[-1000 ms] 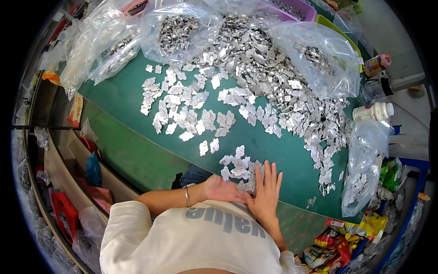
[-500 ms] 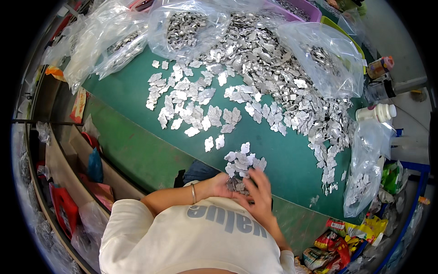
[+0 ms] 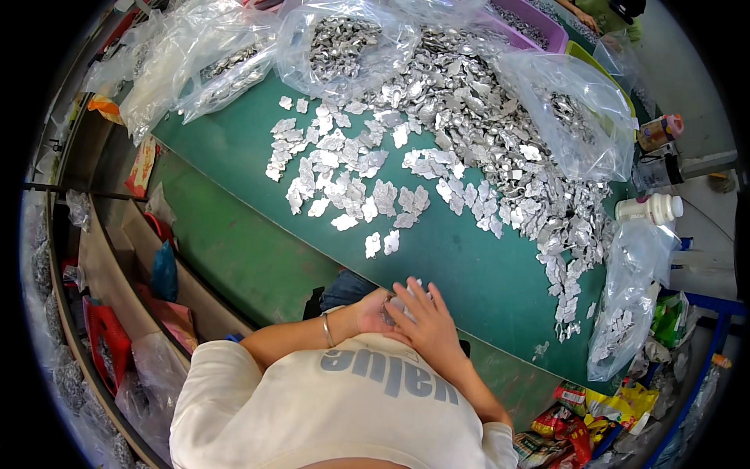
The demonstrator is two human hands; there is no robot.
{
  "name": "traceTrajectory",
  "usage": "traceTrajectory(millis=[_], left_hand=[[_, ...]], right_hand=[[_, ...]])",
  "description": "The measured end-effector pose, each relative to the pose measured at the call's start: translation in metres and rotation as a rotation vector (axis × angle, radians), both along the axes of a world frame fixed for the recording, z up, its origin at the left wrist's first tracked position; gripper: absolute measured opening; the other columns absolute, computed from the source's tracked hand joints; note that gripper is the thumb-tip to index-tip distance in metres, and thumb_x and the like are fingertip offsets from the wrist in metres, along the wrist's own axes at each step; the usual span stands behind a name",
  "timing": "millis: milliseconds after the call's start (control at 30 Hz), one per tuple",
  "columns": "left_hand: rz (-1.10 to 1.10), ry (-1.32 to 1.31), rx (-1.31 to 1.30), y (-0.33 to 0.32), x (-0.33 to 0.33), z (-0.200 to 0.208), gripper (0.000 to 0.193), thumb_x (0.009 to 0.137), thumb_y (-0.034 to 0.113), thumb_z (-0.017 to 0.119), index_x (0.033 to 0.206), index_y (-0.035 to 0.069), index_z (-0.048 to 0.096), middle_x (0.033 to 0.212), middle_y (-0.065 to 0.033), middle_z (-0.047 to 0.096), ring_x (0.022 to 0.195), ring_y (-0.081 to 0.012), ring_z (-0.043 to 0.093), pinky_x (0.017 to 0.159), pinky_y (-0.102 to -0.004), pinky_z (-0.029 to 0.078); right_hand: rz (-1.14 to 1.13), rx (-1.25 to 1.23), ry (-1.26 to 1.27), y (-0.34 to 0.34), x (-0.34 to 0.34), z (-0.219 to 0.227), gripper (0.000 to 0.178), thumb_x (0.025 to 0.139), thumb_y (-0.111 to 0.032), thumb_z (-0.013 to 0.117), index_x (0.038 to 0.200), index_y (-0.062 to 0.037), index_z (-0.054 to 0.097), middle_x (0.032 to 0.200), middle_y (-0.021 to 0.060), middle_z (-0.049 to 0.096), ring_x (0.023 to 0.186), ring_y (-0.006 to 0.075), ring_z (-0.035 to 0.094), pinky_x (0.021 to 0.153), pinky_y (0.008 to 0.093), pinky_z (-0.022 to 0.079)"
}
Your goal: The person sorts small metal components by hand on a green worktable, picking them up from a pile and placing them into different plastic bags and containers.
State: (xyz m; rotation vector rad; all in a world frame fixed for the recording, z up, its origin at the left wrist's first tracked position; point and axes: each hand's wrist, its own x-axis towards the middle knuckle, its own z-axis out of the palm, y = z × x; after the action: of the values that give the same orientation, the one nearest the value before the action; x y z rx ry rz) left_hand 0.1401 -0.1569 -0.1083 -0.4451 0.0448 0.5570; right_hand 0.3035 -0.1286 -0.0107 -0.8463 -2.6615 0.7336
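We see silver metal pieces (image 3: 387,312) mostly hidden between left hand (image 3: 370,313), cupped around them, and right hand (image 3: 430,324), laid over, fingers extended; hands together.

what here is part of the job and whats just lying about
Seems part of the job: left hand, right hand, silver metal pieces between them and heaped on the green table, clear bag of pieces.

Likely just lying about: white bottle, yellow packet, green packet.
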Motion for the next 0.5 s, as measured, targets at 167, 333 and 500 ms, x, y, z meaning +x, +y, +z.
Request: traceTrajectory(millis=[167, 333, 500], left_hand=[[-0.251, 0.583, 0.036, 0.022, 0.008, 0.061, 0.052, 0.093, 0.036, 0.041, 0.124, -0.004, 0.047, 0.132, -0.0236, 0.046, 0.121, -0.0307, 0.047, 0.101, -0.0396, 0.039], [-0.199, 0.485, 0.139, -0.002, 0.013, -0.001, 0.034, 0.089, 0.025, 0.050, 0.106, -0.003, 0.059, 0.109, -0.0195, 0.061, 0.097, -0.0260, 0.060, 0.086, -0.0356, 0.049], [-0.211, 0.514, 0.023, 0.003, 0.004, 0.040, 0.026, 0.085, 0.020, 0.053, 0.097, -0.001, 0.062, 0.099, -0.0142, 0.064, 0.085, -0.0268, 0.062, 0.073, -0.0370, 0.052]], right_hand=[[0.054, -0.209, 0.304, -0.018, 0.010, -0.008, 0.026, 0.084, -0.016, 0.056, 0.105, -0.0023, 0.062, 0.124, 0.0155, 0.053, 0.116, 0.0351, 0.050, 0.098, 0.0462, 0.039], [0.000, -0.171, 0.439, -0.026, 0.013, -0.007, 0.024, 0.073, -0.007, 0.065, 0.096, -0.0006, 0.065, 0.112, 0.0145, 0.059, 0.108, 0.0333, 0.055, 0.088, 0.0447, 0.045], [-0.321, 0.126, 0.580, -0.031, 0.031, -0.003, 0.019, 0.066, -0.002, 0.070, 0.085, -0.0002, 0.065, 0.094, 0.0120, 0.063, 0.090, 0.0306, 0.060, 0.076, 0.0417, 0.049]])
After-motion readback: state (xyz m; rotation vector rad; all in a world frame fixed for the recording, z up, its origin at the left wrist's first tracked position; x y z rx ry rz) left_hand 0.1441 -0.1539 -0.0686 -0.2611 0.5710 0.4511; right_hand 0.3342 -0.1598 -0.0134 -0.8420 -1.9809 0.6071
